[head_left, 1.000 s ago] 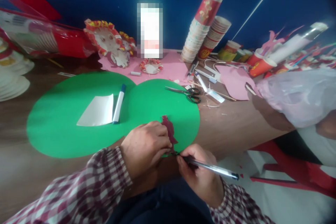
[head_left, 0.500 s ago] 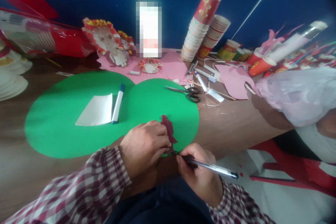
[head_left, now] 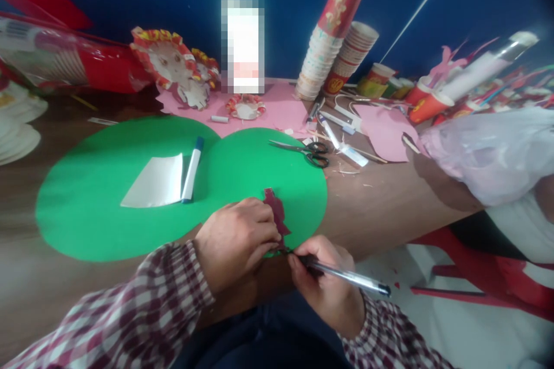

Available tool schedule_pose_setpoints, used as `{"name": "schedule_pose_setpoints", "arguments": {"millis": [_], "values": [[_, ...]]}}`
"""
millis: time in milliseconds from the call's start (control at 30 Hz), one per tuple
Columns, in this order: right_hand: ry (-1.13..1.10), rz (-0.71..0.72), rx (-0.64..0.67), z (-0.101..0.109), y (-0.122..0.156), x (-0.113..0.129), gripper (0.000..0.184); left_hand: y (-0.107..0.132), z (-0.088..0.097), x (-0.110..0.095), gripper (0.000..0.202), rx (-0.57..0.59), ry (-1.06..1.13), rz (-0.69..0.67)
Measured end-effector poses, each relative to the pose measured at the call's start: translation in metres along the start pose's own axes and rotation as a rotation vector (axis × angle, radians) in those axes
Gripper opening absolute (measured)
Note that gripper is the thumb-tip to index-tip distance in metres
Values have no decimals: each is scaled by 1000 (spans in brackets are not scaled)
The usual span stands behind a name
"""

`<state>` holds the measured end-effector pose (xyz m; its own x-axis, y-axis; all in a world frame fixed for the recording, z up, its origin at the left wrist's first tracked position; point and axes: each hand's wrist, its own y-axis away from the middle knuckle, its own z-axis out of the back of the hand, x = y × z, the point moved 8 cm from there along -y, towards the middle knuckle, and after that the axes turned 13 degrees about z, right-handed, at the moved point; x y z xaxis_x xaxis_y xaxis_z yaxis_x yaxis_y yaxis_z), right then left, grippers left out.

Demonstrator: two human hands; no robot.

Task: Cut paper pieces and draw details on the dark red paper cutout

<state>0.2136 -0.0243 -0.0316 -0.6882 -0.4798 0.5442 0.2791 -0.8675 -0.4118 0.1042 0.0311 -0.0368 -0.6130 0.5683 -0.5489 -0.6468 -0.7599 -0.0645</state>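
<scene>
My left hand (head_left: 236,239) is closed, pressing a small dark red paper cut-out (head_left: 277,214) onto the near edge of the right green paper disc (head_left: 268,176). My right hand (head_left: 324,285) is closed round a clear ballpoint pen (head_left: 346,277) whose tip meets the lower end of the cut-out. A second, larger green disc (head_left: 108,190) lies to the left, carrying a folded white paper (head_left: 153,181) and a blue-capped marker (head_left: 191,170).
Black-handled scissors (head_left: 305,151) lie on the right disc's far edge. Stacked paper cups (head_left: 329,40) stand at the back, pink paper (head_left: 277,109) and paper-plate crafts (head_left: 173,66) behind the discs. A white plastic bag (head_left: 489,155) and red cups (head_left: 428,104) crowd the right. Paper plates (head_left: 17,127) lie far left.
The whole view has drifted slightly left as my head shifted. Both hands keep the same grip and place on the cut-out and pen.
</scene>
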Motion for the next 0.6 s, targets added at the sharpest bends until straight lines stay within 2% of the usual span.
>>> {"name": "schedule_pose_setpoints", "arguments": {"millis": [333,600], "values": [[-18,11,27,-2,0,0,12,1,-1,1,16,9,7,12],[-14,1,-1,0,-1,1,11,0,-1,0,15,5,3,7]]}}
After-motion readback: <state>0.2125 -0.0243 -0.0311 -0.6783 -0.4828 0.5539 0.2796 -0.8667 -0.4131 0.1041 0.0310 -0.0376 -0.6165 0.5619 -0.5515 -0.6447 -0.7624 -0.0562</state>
